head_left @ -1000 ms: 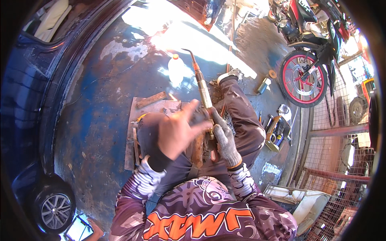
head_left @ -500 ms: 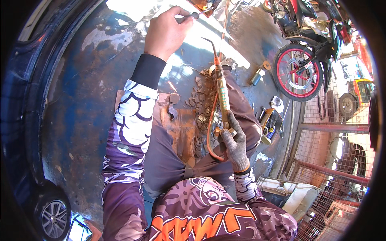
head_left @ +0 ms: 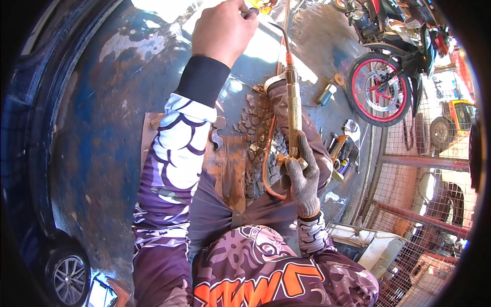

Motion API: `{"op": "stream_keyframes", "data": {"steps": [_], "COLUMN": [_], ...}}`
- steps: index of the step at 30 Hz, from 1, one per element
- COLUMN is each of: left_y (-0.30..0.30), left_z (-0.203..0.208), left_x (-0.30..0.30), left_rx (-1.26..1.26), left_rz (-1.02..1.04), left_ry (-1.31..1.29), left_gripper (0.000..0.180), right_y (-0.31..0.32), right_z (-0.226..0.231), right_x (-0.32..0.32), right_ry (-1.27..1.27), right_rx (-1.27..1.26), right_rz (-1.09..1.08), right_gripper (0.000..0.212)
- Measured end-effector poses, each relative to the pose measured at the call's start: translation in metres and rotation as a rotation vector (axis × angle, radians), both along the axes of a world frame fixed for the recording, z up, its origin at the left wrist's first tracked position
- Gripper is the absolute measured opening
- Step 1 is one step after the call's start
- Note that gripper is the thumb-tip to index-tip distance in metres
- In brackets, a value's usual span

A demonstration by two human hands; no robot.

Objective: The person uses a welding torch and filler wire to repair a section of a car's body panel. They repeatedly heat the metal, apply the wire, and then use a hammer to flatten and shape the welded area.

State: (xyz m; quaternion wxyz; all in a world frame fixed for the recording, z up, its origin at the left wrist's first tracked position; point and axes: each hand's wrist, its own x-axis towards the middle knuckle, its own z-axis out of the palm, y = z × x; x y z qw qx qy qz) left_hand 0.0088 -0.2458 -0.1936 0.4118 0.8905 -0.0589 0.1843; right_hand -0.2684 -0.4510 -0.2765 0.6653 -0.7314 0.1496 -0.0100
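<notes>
My gloved right hand (head_left: 305,181) is wrapped around the lower body of a brass gas torch (head_left: 293,110), close to its valve knobs. The torch stands nearly upright in view, its thin bent tip pointing away and to the left. A reddish-brown hose (head_left: 266,174) loops down from it. My bare left hand (head_left: 222,31) is stretched far forward near the torch tip. Its fingers are closed in a pinch on a small dark object (head_left: 254,11), mostly hidden. Between my legs lie a rusty brown plate (head_left: 230,163) and a small curved metal piece (head_left: 217,139).
Broken flakes (head_left: 250,120) lie beside the plate. A small bottle (head_left: 326,95) and a tray of tools (head_left: 345,158) are on the floor to the right. A motorcycle wheel (head_left: 378,88) and wire-mesh fence (head_left: 409,192) stand beyond. A dark car (head_left: 30,169) is at left.
The torch has moved slightly right and farther forward, its tip now closer to my left hand. My left hand has shifted a little forward and right, still pinching the dark object.
</notes>
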Motion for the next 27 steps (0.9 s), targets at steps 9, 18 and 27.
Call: {"op": "stream_keyframes", "data": {"steps": [9, 18, 27], "left_y": [-0.013, -0.014, -0.012], "left_z": [-0.001, 0.0, 0.011], "left_x": [0.005, 0.005, 0.001], "left_rx": [-0.008, -0.088, -0.104], "left_rz": [0.133, 0.05, 0.003], "left_ry": [-0.034, -0.06, 0.029], "left_gripper": [0.029, 0.027, 0.026], "right_y": [-0.001, 0.013, 0.024], "right_z": [0.012, 0.022, 0.03], "right_x": [0.007, 0.026, 0.041], "right_ry": [-0.034, -0.115, -0.16], "right_rx": [-0.021, -0.313, -0.461], "right_rz": [0.048, 0.047, 0.03], "right_gripper": [0.064, 0.064, 0.064]}}
